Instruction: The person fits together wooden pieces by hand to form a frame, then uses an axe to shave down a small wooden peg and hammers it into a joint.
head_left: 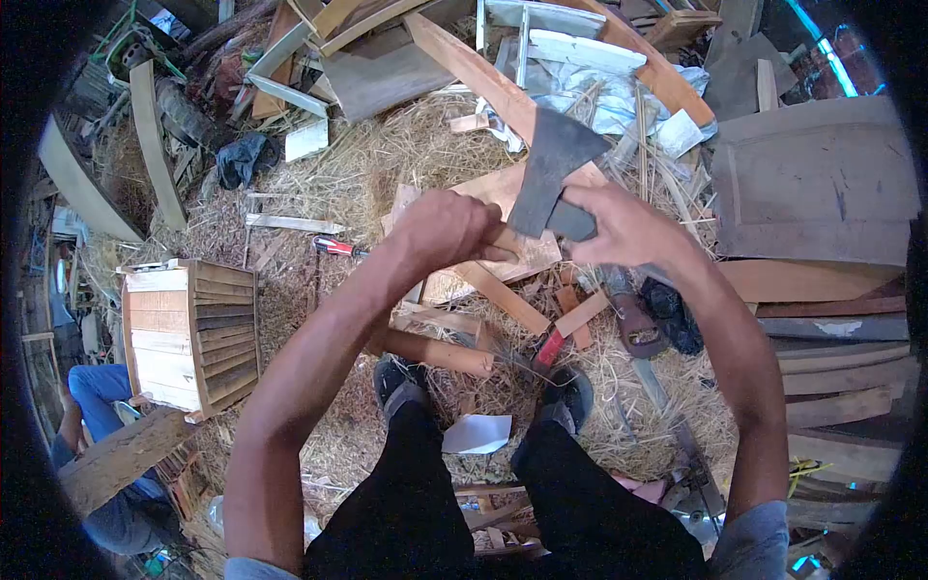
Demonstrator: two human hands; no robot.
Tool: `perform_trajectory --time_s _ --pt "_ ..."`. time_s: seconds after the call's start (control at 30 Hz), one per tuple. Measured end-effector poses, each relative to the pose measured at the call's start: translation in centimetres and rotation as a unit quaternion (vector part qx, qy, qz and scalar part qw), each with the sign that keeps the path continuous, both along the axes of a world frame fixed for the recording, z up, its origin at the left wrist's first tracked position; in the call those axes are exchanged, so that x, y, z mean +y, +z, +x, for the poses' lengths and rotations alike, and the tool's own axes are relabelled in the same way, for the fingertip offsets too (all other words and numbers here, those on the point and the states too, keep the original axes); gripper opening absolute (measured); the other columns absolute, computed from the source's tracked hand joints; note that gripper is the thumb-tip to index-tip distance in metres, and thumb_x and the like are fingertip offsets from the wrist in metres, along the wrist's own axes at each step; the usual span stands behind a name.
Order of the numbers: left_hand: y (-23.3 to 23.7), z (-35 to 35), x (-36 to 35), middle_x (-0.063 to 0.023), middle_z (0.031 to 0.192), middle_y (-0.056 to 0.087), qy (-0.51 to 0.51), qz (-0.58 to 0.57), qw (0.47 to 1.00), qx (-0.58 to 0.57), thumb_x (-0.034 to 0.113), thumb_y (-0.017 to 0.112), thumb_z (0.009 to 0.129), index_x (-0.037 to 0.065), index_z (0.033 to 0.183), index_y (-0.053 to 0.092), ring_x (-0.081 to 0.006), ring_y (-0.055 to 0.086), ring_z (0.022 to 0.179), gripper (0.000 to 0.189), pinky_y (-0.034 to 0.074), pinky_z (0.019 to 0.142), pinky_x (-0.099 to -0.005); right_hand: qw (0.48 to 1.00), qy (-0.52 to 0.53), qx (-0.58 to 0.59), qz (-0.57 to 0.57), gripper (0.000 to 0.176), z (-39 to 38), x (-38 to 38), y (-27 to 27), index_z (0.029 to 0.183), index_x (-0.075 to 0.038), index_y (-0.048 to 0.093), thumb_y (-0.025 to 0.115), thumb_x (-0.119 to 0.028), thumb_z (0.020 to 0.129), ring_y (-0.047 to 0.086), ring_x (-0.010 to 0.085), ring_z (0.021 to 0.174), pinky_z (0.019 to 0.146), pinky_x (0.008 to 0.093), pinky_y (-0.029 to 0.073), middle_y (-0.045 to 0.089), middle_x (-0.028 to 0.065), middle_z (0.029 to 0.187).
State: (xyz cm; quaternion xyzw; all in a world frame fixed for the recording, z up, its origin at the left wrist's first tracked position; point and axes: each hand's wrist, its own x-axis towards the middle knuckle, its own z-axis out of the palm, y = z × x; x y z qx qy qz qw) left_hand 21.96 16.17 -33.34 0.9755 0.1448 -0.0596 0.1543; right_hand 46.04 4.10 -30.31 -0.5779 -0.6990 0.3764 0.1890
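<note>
In front of me is a dark metal axe head (pixel 556 164), its broad blade pointing up and to the right. My left hand (pixel 449 227) is closed around a short wooden handle (pixel 505 238) that meets the lower end of the axe head. On the other side, my right hand (pixel 623 227) grips a dark metal block (pixel 572 221) at the axe head's lower right, thumb on top. Whether the block is a separate piece is unclear. Beneath both hands lies a light wooden board (pixel 535 255).
A slatted wooden box (pixel 159 333) stands at left, near a seated person's blue-clad leg (pixel 97 391). A red-handled tool (pixel 338 247) and wood offcuts (pixel 507 300) lie on straw (pixel 367 164). Dark panels (pixel 817 184) and stacked planks (pixel 841 362) are at right.
</note>
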Motion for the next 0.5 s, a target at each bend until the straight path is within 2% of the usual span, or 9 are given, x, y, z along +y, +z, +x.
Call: perform_trajectory --time_s 0.07,0.17,0.2,0.3,0.33,0.4,0.43,0.47,0.5 --pt "0.0 0.1 0.2 -0.0134 0.075 0.070 0.010 0.009 1.000 0.005 0.065 0.064 0.082 0.011 0.090 0.070 -0.0356 0.070 0.073 0.055 0.056 0.065 -0.0463 0.995 -0.069 0.053 -0.039 0.052 0.2 0.2 0.8 0.116 0.005 0.058 0.074 -0.018 0.072 0.068 0.0329 0.083 0.076 0.0405 0.053 0.068 0.0213 0.094" --pt "-0.3 0.1 0.3 -0.0134 0.076 0.071 0.008 0.009 1.000 0.000 0.067 0.063 0.083 0.010 0.089 0.069 -0.0355 0.070 0.073 0.057 0.056 0.065 -0.0465 0.999 -0.028 0.022 0.023 0.041 1.0 -0.1 -2.2 0.111 0.004 0.060 0.069 -0.009 0.073 0.061 0.0165 0.081 0.073 0.0343 0.051 0.063 0.0111 0.089" --pt "-0.2 0.0 0.3 -0.0135 0.076 0.071 0.004 0.008 1.000 0.007 0.067 0.063 0.082 0.010 0.089 0.069 -0.0355 0.070 0.073 0.058 0.056 0.065 -0.0466 0.999 0.030 -0.010 0.002 0.037 -0.1 -0.5 0.0 0.108 0.004 0.059 0.067 -0.006 0.074 0.061 0.0155 0.081 0.072 0.0342 0.051 0.062 0.0098 0.087" --pt "-0.3 -0.4 0.6 -0.0136 0.076 0.070 -0.003 0.006 1.000 -0.007 0.068 0.063 0.082 0.009 0.089 0.069 -0.0357 0.070 0.073 0.059 0.056 0.064 -0.0469 0.995 -0.037 0.068 -0.069 0.039 0.5 -0.4 0.1 0.111 0.005 0.059 0.066 -0.006 0.074 0.061 0.0159 0.079 0.071 0.0344 0.051 0.063 0.0092 0.085" --pt "-0.3 -0.4 0.9 -0.0136 0.076 0.070 -0.003 0.009 1.000 -0.020 0.068 0.063 0.083 0.009 0.089 0.069 -0.0358 0.070 0.073 0.059 0.056 0.064 -0.0470 0.995 -0.074 0.062 -0.035 0.044 0.7 -0.2 -0.5 0.114 0.005 0.059 0.067 -0.006 0.073 0.062 0.0159 0.079 0.072 0.0340 0.051 0.065 0.0092 0.084" --pt "-0.6 0.0 0.6 -0.0138 0.076 0.070 -0.001 0.013 1.000 -0.004 0.068 0.063 0.082 0.009 0.089 0.069 -0.0357 0.070 0.073 0.059 0.056 0.064 -0.0468 0.996 -0.039 0.036 0.073 0.045 0.8 -0.5 -3.1 0.115 0.005 0.059 0.068 -0.007 0.073 0.061 0.0154 0.075 0.068 0.0332 0.050 0.064 0.0074 0.080" --pt "-0.4 0.2 0.7 -0.0139 0.076 0.070 0.000 0.020 1.000 0.005 0.068 0.063 0.082 0.010 0.089 0.069 -0.0356 0.070 0.073 0.059 0.055 0.064 -0.0467 0.991 -0.020 0.024 0.132 0.045 -0.3 0.2 -1.9 0.116 0.005 0.060 0.069 -0.007 0.073 0.061 0.0151 0.073 0.066 0.0327 0.049 0.064 0.0066 0.078" --pt "-0.3 0.0 0.8 -0.0140 0.075 0.070 0.002 0.018 1.000 0.001 0.068 0.063 0.082 0.010 0.088 0.068 -0.0356 0.070 0.072 0.059 0.055 0.064 -0.0467 0.999 0.009 0.050 -0.005 0.045 -0.9 -0.8 0.2 0.117 0.003 0.060 0.069 -0.008 0.074 0.062 0.0157 0.077 0.072 0.0326 0.051 0.066 0.0095 0.085" --pt "-0.2 -0.4 0.6 -0.0141 0.075 0.070 0.003 0.012 1.000 -0.003 0.068 0.063 0.082 0.010 0.088 0.068 -0.0356 0.070 0.072 0.058 0.055 0.064 -0.0468 0.999 0.008 0.050 0.001 0.046 -0.5 -0.8 0.0 0.118 0.003 0.060 0.069 -0.009 0.074 0.062 0.0157 0.077 0.072 0.0327 0.051 0.066 0.0105 0.086"
